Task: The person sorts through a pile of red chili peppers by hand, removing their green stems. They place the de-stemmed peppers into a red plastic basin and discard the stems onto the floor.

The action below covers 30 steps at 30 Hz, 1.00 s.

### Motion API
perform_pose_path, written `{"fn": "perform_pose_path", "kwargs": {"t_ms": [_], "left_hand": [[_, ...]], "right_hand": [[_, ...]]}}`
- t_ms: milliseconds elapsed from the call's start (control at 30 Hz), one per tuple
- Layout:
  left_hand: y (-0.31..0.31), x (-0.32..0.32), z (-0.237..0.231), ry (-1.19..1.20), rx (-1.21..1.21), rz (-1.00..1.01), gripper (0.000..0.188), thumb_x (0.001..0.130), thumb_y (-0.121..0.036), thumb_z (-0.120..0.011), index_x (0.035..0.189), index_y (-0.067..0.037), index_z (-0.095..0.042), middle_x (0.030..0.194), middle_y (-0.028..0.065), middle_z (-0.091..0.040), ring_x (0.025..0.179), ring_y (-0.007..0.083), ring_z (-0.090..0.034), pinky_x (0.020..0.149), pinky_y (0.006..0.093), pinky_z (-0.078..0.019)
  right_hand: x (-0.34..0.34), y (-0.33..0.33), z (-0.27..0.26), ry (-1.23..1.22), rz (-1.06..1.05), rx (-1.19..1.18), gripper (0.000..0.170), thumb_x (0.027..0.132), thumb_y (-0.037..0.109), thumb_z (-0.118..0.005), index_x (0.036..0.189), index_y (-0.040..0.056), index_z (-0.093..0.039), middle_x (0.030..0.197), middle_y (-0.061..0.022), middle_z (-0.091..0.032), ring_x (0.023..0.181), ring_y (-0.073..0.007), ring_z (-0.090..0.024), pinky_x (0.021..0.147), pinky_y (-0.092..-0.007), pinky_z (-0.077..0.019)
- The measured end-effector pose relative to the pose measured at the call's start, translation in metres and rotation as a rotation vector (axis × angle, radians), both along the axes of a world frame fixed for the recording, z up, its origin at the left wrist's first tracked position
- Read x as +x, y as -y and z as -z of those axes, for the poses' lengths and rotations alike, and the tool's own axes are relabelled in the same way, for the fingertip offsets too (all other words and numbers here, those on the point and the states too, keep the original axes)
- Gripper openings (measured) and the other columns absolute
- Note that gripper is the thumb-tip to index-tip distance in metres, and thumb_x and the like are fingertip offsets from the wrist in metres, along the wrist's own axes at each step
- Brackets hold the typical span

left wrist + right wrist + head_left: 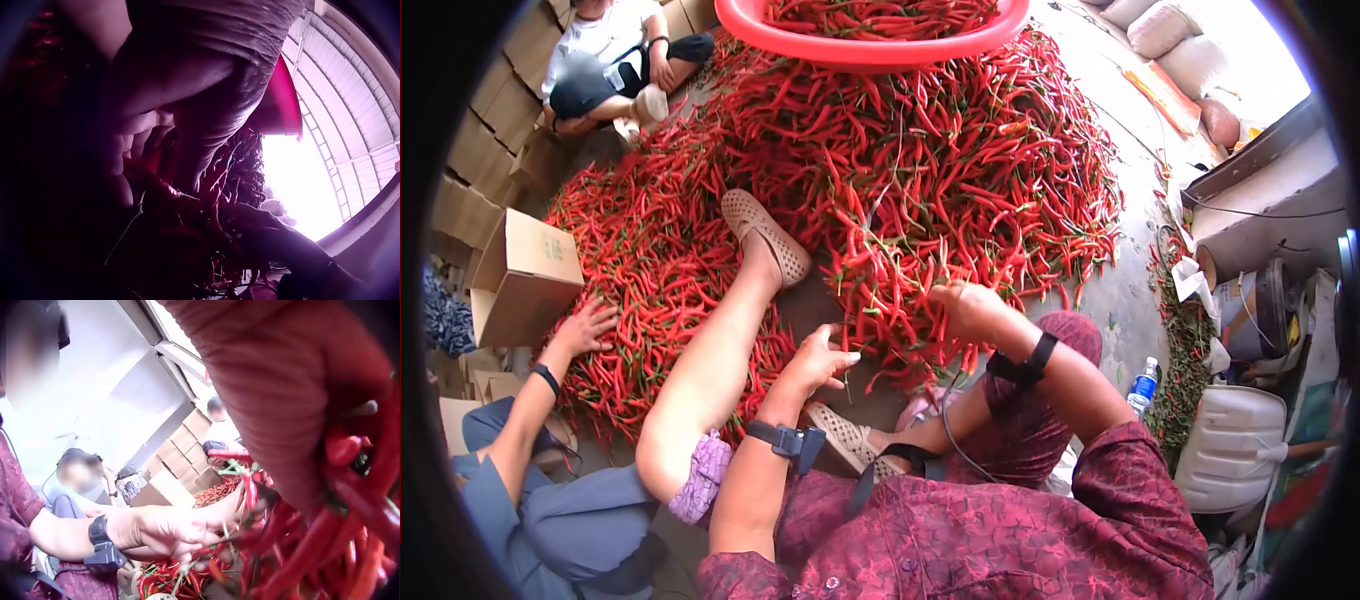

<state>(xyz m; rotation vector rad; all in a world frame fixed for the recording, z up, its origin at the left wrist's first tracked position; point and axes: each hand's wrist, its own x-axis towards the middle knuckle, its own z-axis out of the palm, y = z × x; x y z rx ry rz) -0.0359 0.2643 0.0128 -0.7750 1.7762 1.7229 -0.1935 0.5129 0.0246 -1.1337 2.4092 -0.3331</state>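
Observation:
A big heap of red chili peppers (960, 170) with green stems lies on the floor before me. My left hand (812, 362) is low at the heap's front edge, its fingers curled and thumb pointing inward. In the left wrist view a red chili pepper (150, 177) lies within those fingers, a thin stem (128, 231) hanging below; much of that view is dark. My right hand (972, 312) is at the front of the heap, fingers bent down around chili peppers (344, 450). Its fingertips are partly hidden among them in the right wrist view.
A pink basin (870, 50) of chili peppers sits atop the heap. Another person's hand (588, 328) rests on chili peppers at left, near an open cardboard box (530, 275). A second person (605, 65) sits far left. A water bottle (1142, 385) and white scoop (1232, 445) are at right.

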Motion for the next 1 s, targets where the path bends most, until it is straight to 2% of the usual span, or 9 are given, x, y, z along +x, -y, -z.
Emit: {"fn": "perform_pose_path", "kwargs": {"t_ms": [67,133,300,400,533,733,767,867,1000], "left_hand": [[-0.001,0.009,0.004,0.000,-0.080,-0.026,0.078,0.079,-0.019,-0.073,0.141,-0.003,-0.029,0.129,0.0197,-0.051,0.111,0.0300,-0.056,0.069,0.0432,-0.0554],[0.000,0.009,0.004,0.002,-0.195,-0.064,0.078,0.079,-0.020,-0.072,0.142,-0.004,-0.028,0.136,0.0207,-0.045,0.117,0.0320,-0.052,0.073,0.0450,-0.0543],[0.007,0.011,0.028,0.021,-0.314,-0.191,0.077,0.079,-0.021,-0.071,0.141,-0.006,-0.029,0.140,0.0199,-0.042,0.120,0.0334,-0.049,0.084,0.0525,-0.0487],[0.012,0.013,0.039,-0.003,-0.339,-0.268,0.075,0.079,-0.019,-0.071,0.140,-0.004,-0.031,0.135,0.0200,-0.047,0.118,0.0320,-0.051,0.084,0.0495,-0.0495],[0.017,0.021,0.045,-0.145,-0.509,-0.304,0.071,0.073,-0.011,-0.075,0.133,0.004,-0.040,0.121,0.0246,-0.056,0.108,0.0275,-0.057,0.089,0.0349,-0.0486],[0.016,0.033,0.091,-0.114,-0.500,-0.040,0.058,0.071,-0.014,-0.078,0.119,0.006,-0.052,0.099,0.0206,-0.066,0.091,0.0235,-0.064,0.082,0.0335,-0.0504],[0.009,0.032,0.074,-0.105,-0.565,0.126,0.044,0.068,-0.014,-0.079,0.103,0.004,-0.061,0.093,0.0187,-0.068,0.085,0.0228,-0.065,0.077,0.0343,-0.0511],[-0.003,0.037,0.060,-0.067,-0.690,0.335,0.031,0.068,-0.012,-0.076,0.094,0.000,-0.065,0.085,0.0145,-0.069,0.075,0.0223,-0.066,0.071,0.0347,-0.0521],[0.026,0.043,0.104,0.060,-0.446,0.141,0.013,0.071,-0.006,-0.070,0.083,-0.003,-0.065,0.067,0.0078,-0.066,0.057,0.0156,-0.063,0.051,0.0313,-0.0495]], "right_hand": [[-0.009,0.006,-0.015,-0.010,0.113,0.119,0.040,0.065,0.028,-0.075,0.099,0.0114,-0.063,0.091,-0.0150,-0.066,0.088,-0.0343,-0.064,0.076,-0.0431,-0.0527],[-0.029,-0.003,-0.010,-0.234,0.319,-0.116,0.029,0.070,0.028,-0.074,0.091,0.0102,-0.065,0.083,-0.0175,-0.066,0.082,-0.0340,-0.065,0.071,-0.0442,-0.0526],[-0.039,-0.009,-0.039,0.024,0.452,-0.317,0.048,0.068,0.009,-0.075,0.112,0.0087,-0.058,0.095,-0.0152,-0.063,0.087,-0.0252,-0.064,0.072,-0.0364,-0.0523],[-0.017,-0.010,-0.033,0.057,0.479,-0.260,0.064,0.063,0.005,-0.077,0.123,0.0088,-0.053,0.122,-0.0191,-0.053,0.099,-0.0288,-0.060,0.081,-0.0371,-0.0517],[0.003,-0.036,-0.011,-0.073,0.445,-0.343,0.069,0.064,0.007,-0.077,0.129,0.0081,-0.051,0.125,-0.0196,-0.051,0.100,-0.0330,-0.060,0.086,-0.0381,-0.0497],[0.019,-0.071,0.006,0.012,0.623,-0.206,0.049,0.070,0.014,-0.073,0.114,0.0001,-0.058,0.104,-0.0238,-0.062,0.100,-0.0399,-0.059,0.087,-0.0421,-0.0488],[0.025,-0.068,-0.006,0.046,0.655,-0.208,0.044,0.070,0.015,-0.072,0.109,-0.0017,-0.059,0.092,-0.0260,-0.064,0.094,-0.0418,-0.060,0.085,-0.0441,-0.0488],[0.018,-0.073,0.010,-0.048,0.699,-0.231,0.049,0.071,0.018,-0.072,0.113,-0.0017,-0.057,0.103,-0.0278,-0.061,0.103,-0.0410,-0.058,0.087,-0.0445,-0.0480],[0.007,-0.046,0.046,0.127,0.796,-0.217,0.072,0.074,0.029,-0.073,0.134,0.0025,-0.042,0.124,-0.0278,-0.051,0.115,-0.0404,-0.051,0.096,-0.0439,-0.0440]]}}
